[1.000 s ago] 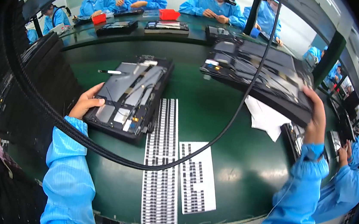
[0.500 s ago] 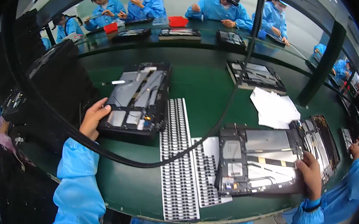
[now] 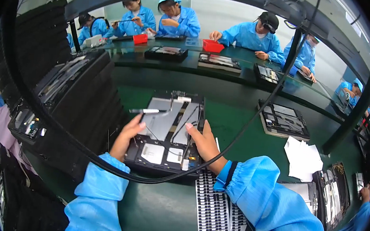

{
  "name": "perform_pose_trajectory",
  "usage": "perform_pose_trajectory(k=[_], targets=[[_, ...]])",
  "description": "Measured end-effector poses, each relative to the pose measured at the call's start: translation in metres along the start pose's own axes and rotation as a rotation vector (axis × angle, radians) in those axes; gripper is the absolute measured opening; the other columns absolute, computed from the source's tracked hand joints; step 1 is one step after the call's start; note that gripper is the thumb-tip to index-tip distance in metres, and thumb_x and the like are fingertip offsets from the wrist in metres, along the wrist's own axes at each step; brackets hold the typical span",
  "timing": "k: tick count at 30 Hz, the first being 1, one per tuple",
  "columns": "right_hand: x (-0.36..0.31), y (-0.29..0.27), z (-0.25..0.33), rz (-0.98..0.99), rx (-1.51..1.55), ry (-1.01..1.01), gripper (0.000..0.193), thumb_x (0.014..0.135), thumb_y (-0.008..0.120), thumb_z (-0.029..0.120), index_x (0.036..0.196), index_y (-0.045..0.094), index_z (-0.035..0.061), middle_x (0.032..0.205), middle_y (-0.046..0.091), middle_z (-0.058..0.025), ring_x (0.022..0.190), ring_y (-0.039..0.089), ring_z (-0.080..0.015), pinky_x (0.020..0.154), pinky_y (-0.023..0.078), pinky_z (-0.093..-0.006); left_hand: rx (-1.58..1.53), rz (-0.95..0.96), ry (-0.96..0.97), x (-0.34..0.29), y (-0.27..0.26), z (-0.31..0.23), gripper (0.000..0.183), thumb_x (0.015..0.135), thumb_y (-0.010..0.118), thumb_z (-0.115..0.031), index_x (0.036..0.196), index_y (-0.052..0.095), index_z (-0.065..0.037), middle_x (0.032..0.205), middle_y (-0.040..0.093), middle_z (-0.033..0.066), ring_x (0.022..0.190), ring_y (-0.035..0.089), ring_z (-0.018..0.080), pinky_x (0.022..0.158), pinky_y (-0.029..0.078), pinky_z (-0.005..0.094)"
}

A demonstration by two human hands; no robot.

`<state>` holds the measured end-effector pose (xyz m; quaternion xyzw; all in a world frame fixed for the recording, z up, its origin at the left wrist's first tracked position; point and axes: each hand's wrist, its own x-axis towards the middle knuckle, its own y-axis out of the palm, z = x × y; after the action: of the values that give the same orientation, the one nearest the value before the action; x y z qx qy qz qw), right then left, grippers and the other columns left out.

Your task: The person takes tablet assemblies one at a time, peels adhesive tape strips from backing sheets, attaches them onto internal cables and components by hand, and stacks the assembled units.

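Observation:
A black tray (image 3: 133,153) holding an opened tablet-like device (image 3: 158,128) with grey panels and thin black cables lies in front of me. My left hand (image 3: 126,135) grips the tray's left edge, thumb on top. My right hand (image 3: 206,145) holds the right edge, thumb over the device and fingers along the side. A white pen-shaped tool (image 3: 147,111) lies across the device's left part. Below my right wrist are white sheets of small black stickers (image 3: 213,212). My right sleeve partly covers another opened device (image 3: 303,191).
Stacked black trays (image 3: 77,105) rise at the left. White paper (image 3: 302,160) and another device in a tray (image 3: 284,120) are at the right. A black cable (image 3: 101,154) loops across the view. Co-workers sit beyond the far bench, with red bins (image 3: 212,46) before them.
My right hand has let go of the device at the right and moved left onto the tray that my left hand holds. The view has turned left.

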<state>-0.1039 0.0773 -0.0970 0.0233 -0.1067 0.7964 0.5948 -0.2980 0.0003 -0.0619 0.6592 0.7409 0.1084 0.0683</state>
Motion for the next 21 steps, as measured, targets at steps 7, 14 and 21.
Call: perform_pose_trajectory(k=[7,14,21], targets=[[0.016,0.02,0.033,0.154,-0.135,0.016,0.105,0.074,0.056,0.054,0.126,0.006,-0.0216,0.131,0.022,-0.0363,0.126,0.023,-0.0391,0.103,0.022,-0.0331,0.305,-0.014,-0.031,0.033,-0.048,-0.003,0.073,0.074,0.063,-0.009,0.133,0.022,0.008,0.106,0.054,0.014,0.087,0.055,0.013,0.078,0.041,0.0211],[-0.009,-0.053,0.059,0.58,-0.833,-0.176,0.057,0.075,0.061,0.039,0.109,0.053,-0.0058,0.112,0.052,-0.0246,0.103,0.051,-0.037,0.091,0.037,-0.0379,0.417,-0.005,-0.004,0.028,-0.052,-0.01,0.056,0.08,0.062,-0.018,0.123,0.038,0.008,0.092,0.058,0.0099,0.08,0.055,0.0117,0.072,0.044,0.0233],[-0.07,-0.031,0.038,0.523,-1.131,-0.521,0.053,0.074,0.061,0.039,0.097,0.055,-0.0092,0.096,0.052,-0.019,0.091,0.049,-0.0304,0.08,0.037,-0.0373,0.619,-0.063,-0.087,0.031,-0.054,-0.002,0.056,0.074,0.069,-0.024,0.114,0.047,0.008,0.095,0.059,0.0116,0.081,0.056,0.016,0.075,0.044,0.0265]])
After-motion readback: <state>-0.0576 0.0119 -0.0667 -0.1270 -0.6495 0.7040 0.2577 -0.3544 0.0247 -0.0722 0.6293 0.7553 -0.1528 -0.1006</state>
